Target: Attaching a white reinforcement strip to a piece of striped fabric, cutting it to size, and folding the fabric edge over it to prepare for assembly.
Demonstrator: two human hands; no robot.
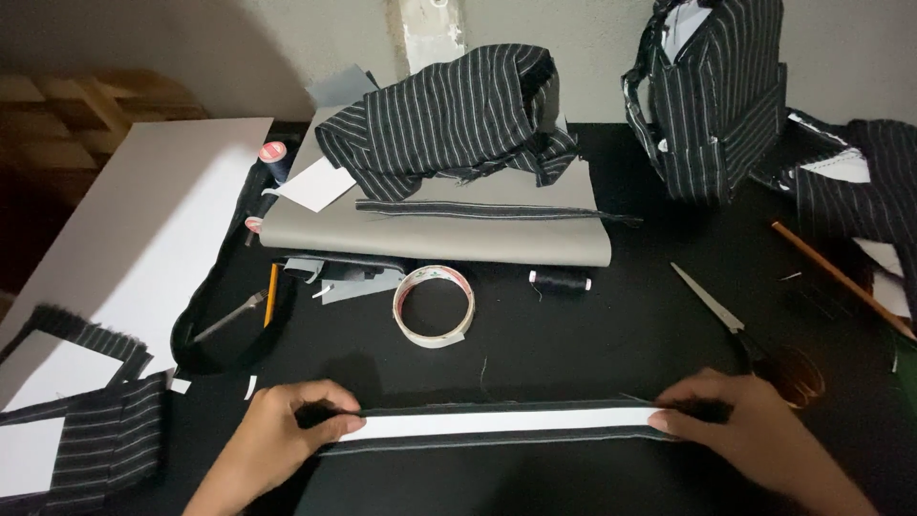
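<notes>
We press a long strip [497, 427] flat at the table's six o'clock edge, left hand [277, 430] and right hand [740, 425] each closed on an end. It seems we are smoothing the white lining; next, keep both ends taut. Scissors [735, 320] lie at three o'clock.

A single head-worn camera looks steeply down and forward from close above the black worktop [573, 334], with both hands [277, 430] at the near bottom edge and the wall at the far top.

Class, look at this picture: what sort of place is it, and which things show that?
Probably a tailoring or sewing worktable: scissors, a spool of black thread and pinstriped fabric pieces lie on it.
</notes>
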